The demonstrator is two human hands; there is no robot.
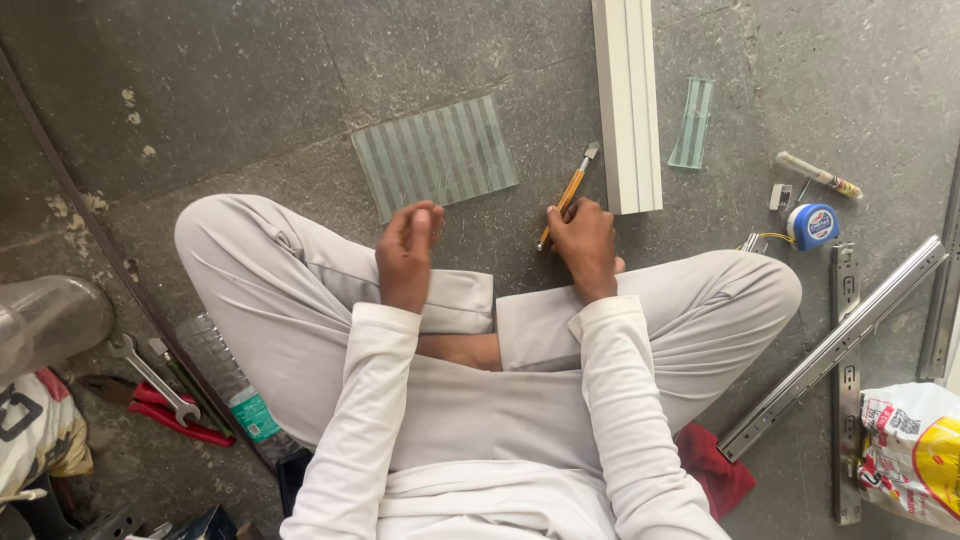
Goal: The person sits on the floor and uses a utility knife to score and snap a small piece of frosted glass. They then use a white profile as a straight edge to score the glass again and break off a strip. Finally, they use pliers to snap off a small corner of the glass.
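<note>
The person sits cross-legged on the floor (250, 90), a grey stone surface with pale chips and seams. The right hand (583, 243) is clamped on a yellow-handled glass cutter (568, 193), whose tip points toward one o'clock. The left hand (408, 250) holds nothing, its fingers curled loosely, just at the near edge of a ribbed glass pane (435, 155) lying flat at twelve o'clock. A white frame bar (627, 100) runs up from beside the right hand and is cut off by the top edge; it stands between the cutter and a narrow glass strip (691, 123) at one o'clock. Further toward two o'clock lie a small tube (818, 175) and a blue tape measure (812, 226). Metal drawer rails (835, 345) stretch across at three o'clock, with a printed bag (915, 455) cut off at four. At eight o'clock are a spanner (152, 377), red pliers (160, 410) and a plastic bottle (230, 385), partly hidden under the knee. A red cloth (715, 468) peeks out beneath the right leg.
</note>
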